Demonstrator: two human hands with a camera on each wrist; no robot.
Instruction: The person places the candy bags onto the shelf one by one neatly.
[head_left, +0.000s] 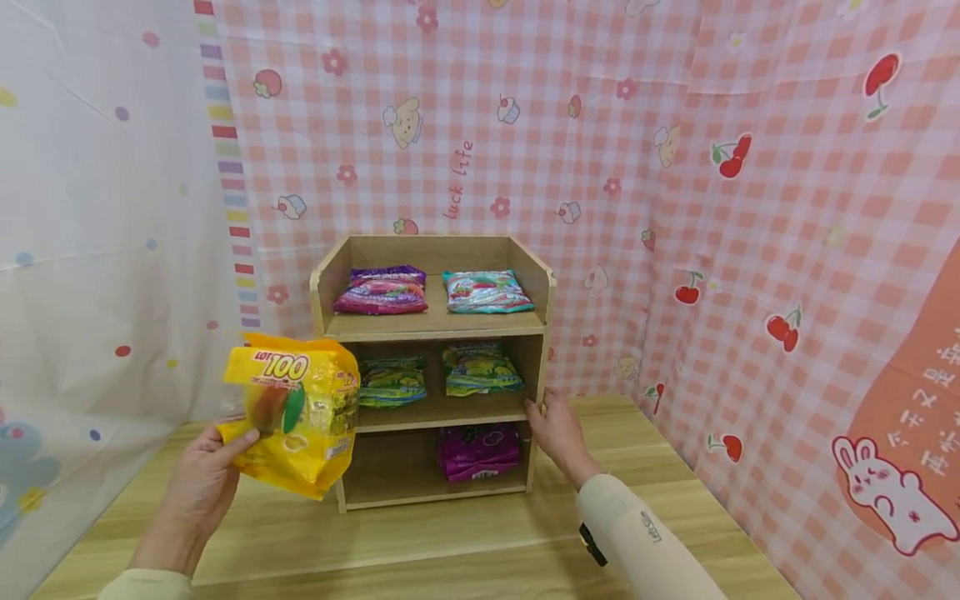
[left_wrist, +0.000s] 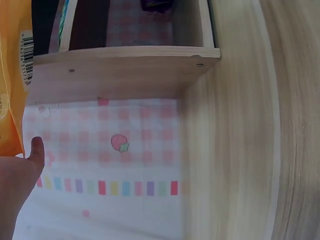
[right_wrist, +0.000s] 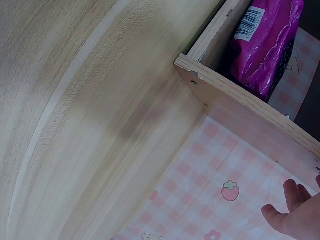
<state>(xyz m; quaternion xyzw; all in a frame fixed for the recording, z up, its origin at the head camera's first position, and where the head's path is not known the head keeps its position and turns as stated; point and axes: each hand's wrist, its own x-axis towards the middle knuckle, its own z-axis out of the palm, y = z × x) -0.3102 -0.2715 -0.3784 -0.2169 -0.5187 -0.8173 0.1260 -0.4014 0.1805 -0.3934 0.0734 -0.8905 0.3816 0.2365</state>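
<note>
My left hand [head_left: 202, 479] pinches a yellow bag of mango gummy candy [head_left: 296, 417], printed "LOT 100", by its lower left corner, thumb in front. The bag is held up before the left side of a small wooden shelf [head_left: 442, 423]. In the left wrist view, the bag's barcoded edge [left_wrist: 10, 85] shows above the left hand [left_wrist: 20, 180]. At the shelf's right side, my right hand [head_left: 558, 433] rests its fingers by the side panel and holds no bag. The right wrist view shows that hand [right_wrist: 300, 215] only in part, at the lower right.
On the top tier lie a purple-pink bag [head_left: 382, 292] and a light-blue bag [head_left: 487, 292]. Two green-yellow bags, left [head_left: 392, 382] and right [head_left: 480, 369], lie on the middle tier. A purple bag [head_left: 480, 452] sits at the bottom right. Patterned cloth [head_left: 450, 125] hangs behind the wooden table [head_left: 450, 550].
</note>
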